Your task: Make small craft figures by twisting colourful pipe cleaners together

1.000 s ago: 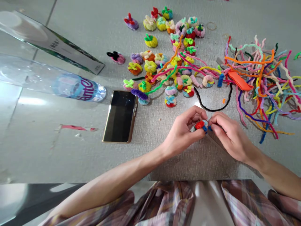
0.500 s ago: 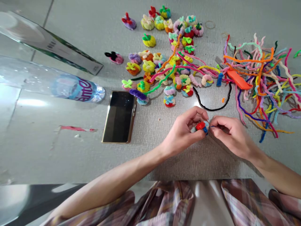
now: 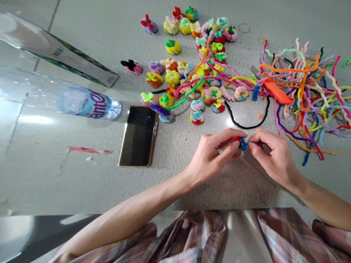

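Observation:
Near the front of the table, my left hand [image 3: 212,155] pinches a small red-and-blue pipe-cleaner ornament [image 3: 242,144] between thumb and fingertips. Part of the ornament is hidden behind the fingers. My right hand [image 3: 275,153] is closed at its right side, its thumb and index finger on the thin blue end of a pipe cleaner. Just beyond both hands, a black pipe cleaner [image 3: 248,128] lies in a curve. A tiny orange snippet [image 3: 259,116] rests inside that curve.
Several finished pipe-cleaner ornaments [image 3: 172,77] cluster at the back middle. To the right lies a tangle of loose pipe cleaners [image 3: 307,91] with an orange-handled cutter [image 3: 276,92]. A phone [image 3: 138,137], a plastic bottle [image 3: 90,104] and a carton [image 3: 68,54] are at left.
The ornament has turned in my left fingers: more blue and less red faces up now. Both hands have shifted slightly, the right one a little to the right.

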{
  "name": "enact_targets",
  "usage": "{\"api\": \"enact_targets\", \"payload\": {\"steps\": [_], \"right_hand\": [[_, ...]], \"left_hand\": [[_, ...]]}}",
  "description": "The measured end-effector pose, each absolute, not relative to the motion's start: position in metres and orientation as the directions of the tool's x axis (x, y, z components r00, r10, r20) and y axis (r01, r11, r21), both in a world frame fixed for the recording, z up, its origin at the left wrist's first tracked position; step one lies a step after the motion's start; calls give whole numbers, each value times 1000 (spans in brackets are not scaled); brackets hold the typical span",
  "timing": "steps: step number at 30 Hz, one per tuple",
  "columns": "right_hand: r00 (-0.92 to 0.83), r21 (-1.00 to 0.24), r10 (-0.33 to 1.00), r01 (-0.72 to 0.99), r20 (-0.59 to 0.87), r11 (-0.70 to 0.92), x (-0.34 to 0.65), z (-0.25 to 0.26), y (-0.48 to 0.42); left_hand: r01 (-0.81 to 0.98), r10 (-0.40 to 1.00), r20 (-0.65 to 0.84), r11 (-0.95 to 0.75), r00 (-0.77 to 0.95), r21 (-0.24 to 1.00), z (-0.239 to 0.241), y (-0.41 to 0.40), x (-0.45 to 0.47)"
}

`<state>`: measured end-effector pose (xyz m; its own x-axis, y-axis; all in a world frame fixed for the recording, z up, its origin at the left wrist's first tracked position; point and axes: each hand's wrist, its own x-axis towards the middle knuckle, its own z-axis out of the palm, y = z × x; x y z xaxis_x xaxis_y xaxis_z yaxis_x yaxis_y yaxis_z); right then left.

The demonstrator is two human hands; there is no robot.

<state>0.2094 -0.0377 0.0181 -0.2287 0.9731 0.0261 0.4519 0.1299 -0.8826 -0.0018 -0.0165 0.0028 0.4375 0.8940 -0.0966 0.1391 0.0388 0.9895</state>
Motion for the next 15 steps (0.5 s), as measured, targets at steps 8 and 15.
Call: {"api": "enact_targets", "payload": {"steps": [8, 15], "right_hand": [[-289, -775, 922, 509, 256, 375, 208, 15, -38], [-357, -656, 881, 591, 310, 470, 211, 17, -38]], "left_hand": [[175, 893, -73, -7, 444, 985, 0, -18, 0], [230, 881, 18, -143, 472, 963, 1, -18, -1]]}}
